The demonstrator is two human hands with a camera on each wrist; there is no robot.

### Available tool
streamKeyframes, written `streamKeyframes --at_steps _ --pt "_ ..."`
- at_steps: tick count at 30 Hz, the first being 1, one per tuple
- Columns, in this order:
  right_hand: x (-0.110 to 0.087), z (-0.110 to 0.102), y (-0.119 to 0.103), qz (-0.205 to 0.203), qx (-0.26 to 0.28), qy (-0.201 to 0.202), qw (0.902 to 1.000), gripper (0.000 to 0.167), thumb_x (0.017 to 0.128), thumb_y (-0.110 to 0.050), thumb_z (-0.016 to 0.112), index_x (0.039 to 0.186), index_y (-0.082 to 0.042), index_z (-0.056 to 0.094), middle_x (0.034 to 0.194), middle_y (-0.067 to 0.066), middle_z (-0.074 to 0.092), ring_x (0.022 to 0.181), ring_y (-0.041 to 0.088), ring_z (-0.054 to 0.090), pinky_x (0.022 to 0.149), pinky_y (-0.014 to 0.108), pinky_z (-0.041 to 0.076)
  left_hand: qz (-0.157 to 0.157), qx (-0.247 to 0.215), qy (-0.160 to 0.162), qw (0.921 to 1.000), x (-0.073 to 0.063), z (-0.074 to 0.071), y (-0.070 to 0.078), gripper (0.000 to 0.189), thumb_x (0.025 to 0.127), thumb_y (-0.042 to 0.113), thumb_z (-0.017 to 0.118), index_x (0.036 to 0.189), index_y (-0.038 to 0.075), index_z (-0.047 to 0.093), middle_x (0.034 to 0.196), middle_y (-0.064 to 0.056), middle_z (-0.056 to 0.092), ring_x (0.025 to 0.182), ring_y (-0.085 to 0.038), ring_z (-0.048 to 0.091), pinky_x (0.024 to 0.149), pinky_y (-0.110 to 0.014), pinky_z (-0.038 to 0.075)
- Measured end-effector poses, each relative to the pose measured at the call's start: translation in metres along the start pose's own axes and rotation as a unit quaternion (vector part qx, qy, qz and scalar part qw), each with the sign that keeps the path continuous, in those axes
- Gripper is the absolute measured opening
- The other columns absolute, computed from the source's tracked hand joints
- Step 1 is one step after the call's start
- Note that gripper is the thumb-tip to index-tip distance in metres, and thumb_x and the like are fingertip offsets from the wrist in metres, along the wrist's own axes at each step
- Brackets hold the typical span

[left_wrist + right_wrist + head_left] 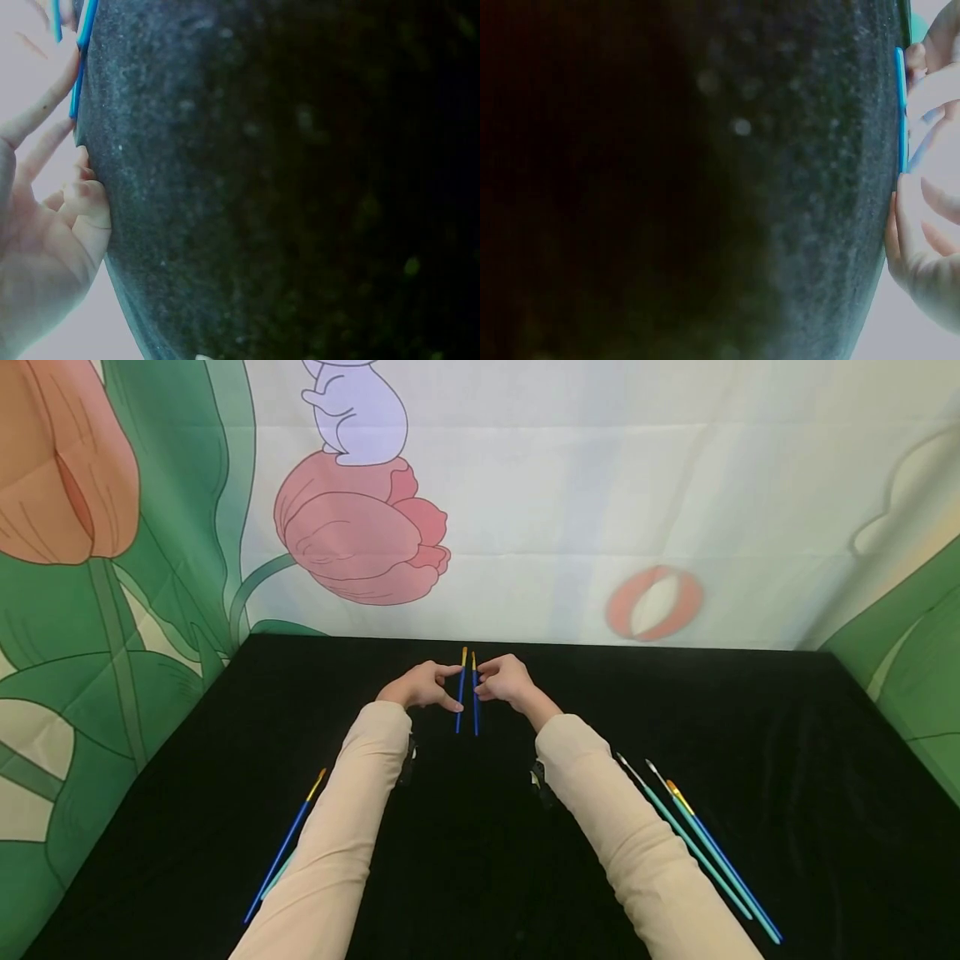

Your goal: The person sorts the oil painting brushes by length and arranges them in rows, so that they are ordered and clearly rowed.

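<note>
Two blue-handled paintbrushes with gold ferrules lie side by side near the back of the black cloth, bristles pointing away. My left hand [422, 685] is beside the left paintbrush [461, 689], its thumb and index finger spread apart and touching the brush at two places along its length. Opposite it, my right hand [507, 680] has fingertips and thumb against the right paintbrush [476, 702], also at separate spots. In the left wrist view a blue handle [86, 26] meets the fingertips. The right wrist view shows a blue handle [901, 82] beside the right fingers.
On the black cloth [465, 860] a blue paintbrush [288, 835] lies at the left, a teal handle [276, 878] partly under the sleeve. At the right lie teal paintbrushes [693, 852] and a blue paintbrush [738, 881]. A printed curtain [525, 502] hangs behind.
</note>
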State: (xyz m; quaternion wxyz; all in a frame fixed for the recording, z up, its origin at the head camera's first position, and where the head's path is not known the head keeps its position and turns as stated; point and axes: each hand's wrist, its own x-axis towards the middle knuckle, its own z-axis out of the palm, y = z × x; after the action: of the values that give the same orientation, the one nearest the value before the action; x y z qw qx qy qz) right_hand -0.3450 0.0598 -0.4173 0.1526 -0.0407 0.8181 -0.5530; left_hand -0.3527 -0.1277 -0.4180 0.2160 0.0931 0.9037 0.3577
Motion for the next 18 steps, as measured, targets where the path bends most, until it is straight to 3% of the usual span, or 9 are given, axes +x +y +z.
streamKeyframes --at_steps 9,18 --pt "-0.003 -0.005 -0.001 0.008 0.003 -0.013 0.9999 0.045 0.101 0.016 0.056 0.146 0.015 0.053 0.133 0.03 0.059 0.119 0.04 0.068 0.099 0.039 0.056 -0.004 0.0 -0.007 1.0 0.0 0.0 0.003 0.081 0.096 0.014 0.081 0.165 0.011 0.039 0.144 -0.028 0.052 0.101 -0.029 0.052 0.086 -0.039 0.049" --pt "-0.012 -0.017 -0.009 0.008 0.004 -0.032 0.9994 0.049 0.1 0.01 0.063 0.148 0.015 0.051 0.137 0.031 0.056 0.123 0.042 0.065 0.099 0.039 0.056 0.008 -0.006 -0.018 0.9998 -0.003 -0.005 0.003 0.079 0.097 0.014 0.079 0.164 0.004 0.038 0.148 -0.03 0.05 0.113 -0.033 0.055 0.088 -0.039 0.053"
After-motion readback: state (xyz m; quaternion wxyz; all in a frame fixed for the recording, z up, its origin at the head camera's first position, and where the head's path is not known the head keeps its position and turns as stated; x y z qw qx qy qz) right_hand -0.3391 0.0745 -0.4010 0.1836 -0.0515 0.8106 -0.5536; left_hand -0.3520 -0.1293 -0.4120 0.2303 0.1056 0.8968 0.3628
